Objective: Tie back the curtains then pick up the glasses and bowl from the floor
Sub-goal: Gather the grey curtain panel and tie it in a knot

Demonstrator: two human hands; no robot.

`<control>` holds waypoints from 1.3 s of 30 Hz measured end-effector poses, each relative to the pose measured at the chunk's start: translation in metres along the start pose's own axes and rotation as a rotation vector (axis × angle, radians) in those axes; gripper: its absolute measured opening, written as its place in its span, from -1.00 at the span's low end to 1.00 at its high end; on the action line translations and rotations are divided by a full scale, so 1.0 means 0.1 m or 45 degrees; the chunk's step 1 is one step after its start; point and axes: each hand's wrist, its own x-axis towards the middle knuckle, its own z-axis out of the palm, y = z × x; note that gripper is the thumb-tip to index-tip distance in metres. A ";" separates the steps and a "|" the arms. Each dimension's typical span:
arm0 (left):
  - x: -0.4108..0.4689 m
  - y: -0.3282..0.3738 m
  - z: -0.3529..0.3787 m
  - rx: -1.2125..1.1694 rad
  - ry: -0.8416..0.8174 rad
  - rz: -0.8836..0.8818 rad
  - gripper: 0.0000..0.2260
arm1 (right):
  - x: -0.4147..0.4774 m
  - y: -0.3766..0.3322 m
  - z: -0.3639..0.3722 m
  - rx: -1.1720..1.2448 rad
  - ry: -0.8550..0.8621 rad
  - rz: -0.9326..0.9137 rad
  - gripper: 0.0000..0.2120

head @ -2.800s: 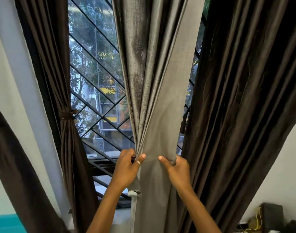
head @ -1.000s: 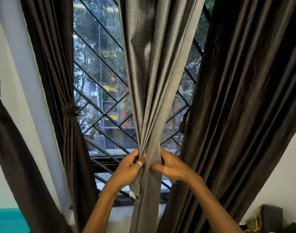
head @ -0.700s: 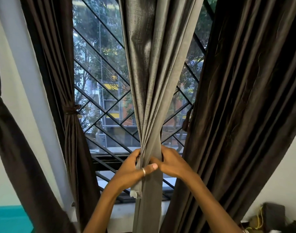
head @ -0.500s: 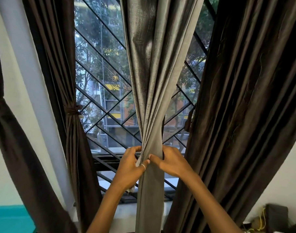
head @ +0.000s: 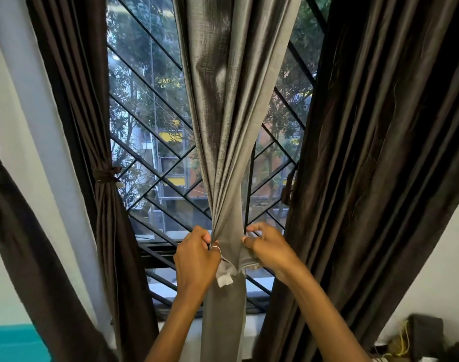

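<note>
**Grey curtain gathered between two hands**

The grey curtain (head: 233, 100) hung at the middle of the window, its folds drawn in to a narrow neck just above the sill, and below that neck it fell straight down between the two forearms. At the neck a grey strip (head: 224, 275) of the same cloth crossed the front of the bundle, one end hanging loose with a pale tag (whether the strip ran round behind could not be told).

The left hand (head: 197, 254) sat against the left edge of the bundle, fingers curled and pinching the strip, a ring (head: 215, 247) on one finger. The right hand (head: 268, 246) sat against the right edge at the same height, thumb and fingers pinching the strip's other end. The hands were close but apart, with the curtain's neck between them.

Behind lay the black diagonal window grille (head: 155, 152). To the left hung a dark brown curtain (head: 111, 231), bound by its own tie (head: 105, 175). To the right, a wider dark curtain (head: 379, 152) hung loose. A dark box (head: 426, 333) stood at lower right.
</note>
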 end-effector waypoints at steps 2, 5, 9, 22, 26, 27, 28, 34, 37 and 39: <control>0.01 0.01 0.00 -0.020 -0.009 -0.017 -0.78 | -0.04 0.01 0.02 0.415 -0.072 0.178 -0.81; 0.01 0.03 -0.01 -0.064 -0.057 -0.074 -0.80 | -0.08 0.06 0.07 0.617 -0.098 0.202 -0.89; 0.02 0.06 -0.04 -0.132 -0.126 -0.186 -0.85 | -0.15 0.12 0.19 0.613 -0.121 0.130 -0.87; 0.03 0.17 -0.17 -0.138 -0.236 -0.392 -0.92 | -0.25 0.24 0.29 0.322 -0.293 -0.154 -0.43; 0.05 0.17 -0.18 -0.003 -0.321 -0.383 -0.79 | -0.29 0.22 0.30 0.070 -0.250 -0.251 -0.42; 0.06 0.17 -0.17 -0.071 -0.367 -0.405 -0.75 | -0.31 0.21 0.31 0.014 -0.233 -0.272 -0.42; 0.07 0.17 -0.17 -0.134 -0.414 -0.440 -0.72 | -0.33 0.20 0.31 -0.034 -0.222 -0.295 -0.42; 0.11 0.17 -0.19 -0.338 -0.549 -0.559 -0.72 | -0.39 0.20 0.37 -0.186 -0.213 -0.378 -0.46; 0.10 0.15 -0.18 -0.369 -0.551 -0.566 -0.71 | -0.41 0.19 0.38 -0.194 -0.230 -0.390 -0.46; 0.07 0.15 -0.18 -0.408 -0.522 -0.546 -0.73 | -0.39 0.20 0.40 -0.171 -0.232 -0.398 -0.46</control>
